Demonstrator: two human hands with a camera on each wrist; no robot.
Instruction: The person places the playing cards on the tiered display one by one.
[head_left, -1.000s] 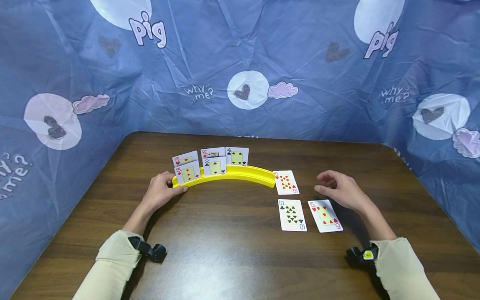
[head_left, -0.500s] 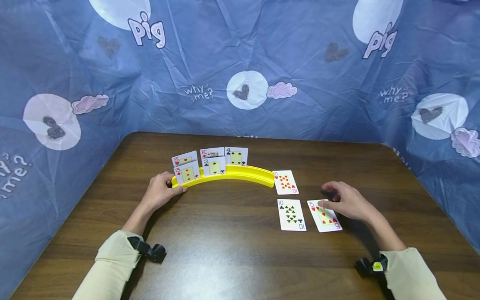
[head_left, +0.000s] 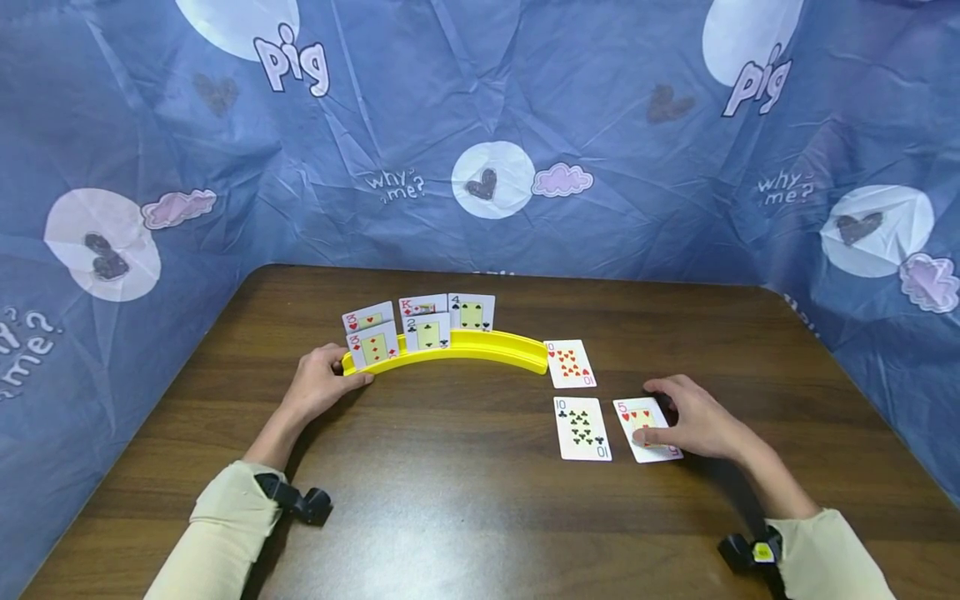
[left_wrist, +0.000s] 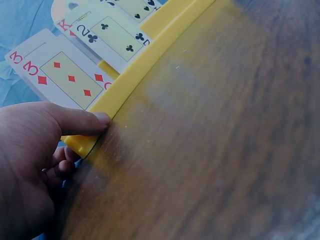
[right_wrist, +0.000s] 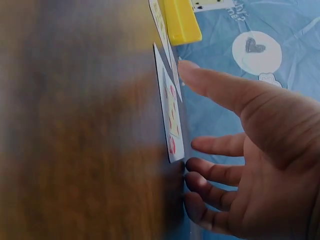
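My left hand grips the left end of a curved yellow card holder, thumb along its front edge. Playing cards stand upright in its slots: a three of hearts behind a three of diamonds, a king of diamonds behind a two of clubs, and a four of spades. My right hand hovers at the five of hearts lying on the table, its thumb overlapping the card in the head view. In the right wrist view the thumb and fingers are spread with nothing between them.
A ten of clubs lies face up left of the five. Behind it a ten of hearts lies against the holder's right end. The brown wooden table backs onto a blue printed curtain.
My right hand has come down and nearer, from beyond the five of hearts to over its right side. The left hand and the card holder have stayed put.
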